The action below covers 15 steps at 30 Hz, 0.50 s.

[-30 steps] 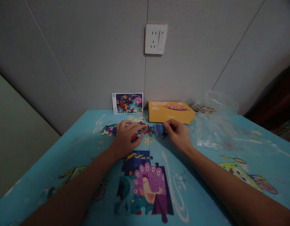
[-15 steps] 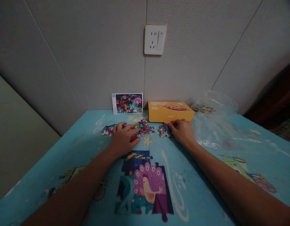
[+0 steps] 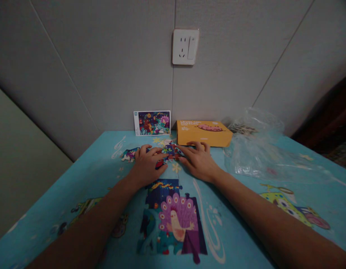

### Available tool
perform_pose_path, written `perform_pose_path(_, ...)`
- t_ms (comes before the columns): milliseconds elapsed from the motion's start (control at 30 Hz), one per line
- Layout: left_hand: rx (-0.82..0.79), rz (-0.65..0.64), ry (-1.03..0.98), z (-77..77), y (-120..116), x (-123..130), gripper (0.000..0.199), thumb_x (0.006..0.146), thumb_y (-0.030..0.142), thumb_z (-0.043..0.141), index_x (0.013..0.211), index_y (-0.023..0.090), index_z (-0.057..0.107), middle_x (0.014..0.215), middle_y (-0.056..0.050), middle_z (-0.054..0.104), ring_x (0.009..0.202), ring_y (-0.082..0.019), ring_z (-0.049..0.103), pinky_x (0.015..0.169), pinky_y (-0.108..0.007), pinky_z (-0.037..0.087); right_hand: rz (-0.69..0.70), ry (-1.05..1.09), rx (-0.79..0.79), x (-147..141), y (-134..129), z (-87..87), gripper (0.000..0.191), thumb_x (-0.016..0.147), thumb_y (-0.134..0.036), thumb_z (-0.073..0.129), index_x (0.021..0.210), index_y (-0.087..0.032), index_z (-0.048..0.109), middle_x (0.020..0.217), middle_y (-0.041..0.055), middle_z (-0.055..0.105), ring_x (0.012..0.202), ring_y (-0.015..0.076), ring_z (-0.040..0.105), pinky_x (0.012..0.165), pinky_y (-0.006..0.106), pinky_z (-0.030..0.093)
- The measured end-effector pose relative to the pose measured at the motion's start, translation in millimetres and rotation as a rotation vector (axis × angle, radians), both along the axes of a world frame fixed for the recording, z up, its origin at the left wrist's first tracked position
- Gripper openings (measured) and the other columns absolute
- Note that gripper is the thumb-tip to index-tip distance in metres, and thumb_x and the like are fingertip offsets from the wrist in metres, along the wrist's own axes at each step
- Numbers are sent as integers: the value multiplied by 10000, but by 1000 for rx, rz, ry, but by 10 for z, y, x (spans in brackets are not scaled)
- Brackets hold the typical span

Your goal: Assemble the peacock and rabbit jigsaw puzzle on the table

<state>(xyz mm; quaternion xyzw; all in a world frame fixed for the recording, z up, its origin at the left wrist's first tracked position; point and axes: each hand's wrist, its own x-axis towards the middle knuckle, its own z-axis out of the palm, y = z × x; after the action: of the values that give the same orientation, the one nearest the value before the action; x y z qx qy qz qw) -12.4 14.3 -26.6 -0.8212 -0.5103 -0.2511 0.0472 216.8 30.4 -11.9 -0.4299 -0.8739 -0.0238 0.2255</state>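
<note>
My left hand (image 3: 148,165) lies over loose jigsaw pieces (image 3: 130,154) at the back of the table, its fingers apart and stretched to the right. My right hand (image 3: 200,163) is spread flat, with its index fingertip at the right edge of a cluster of pieces (image 3: 170,150) between the two hands. Whatever lies beneath its palm is hidden. Nearer to me is a joined puzzle section (image 3: 175,220) with a purple peacock, untouched by either hand.
A picture card (image 3: 153,123) leans against the wall beside a yellow puzzle box (image 3: 205,133). Clear plastic bags (image 3: 262,157) lie at the right, one with more pieces (image 3: 241,129) inside. A patterned blue cloth (image 3: 105,224) covers the table. A socket (image 3: 185,47) is on the wall.
My right hand has moved left from beside the box's front edge to the cluster, and its fingers have spread. The pieces it was touching no longer show. My left hand has barely moved.
</note>
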Motion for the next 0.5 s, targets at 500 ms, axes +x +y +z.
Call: perform_pose_path(500,23,-68,-51,50,-30,39,267,788,323,665,1046,302,727,1220,-33,646,1184,-329,407,986,-554,325,170,276,-94,-71,-36,-9,301,912,-327,545,1168,-230,671,1159,72,684,1080,257,536,925,475,385)
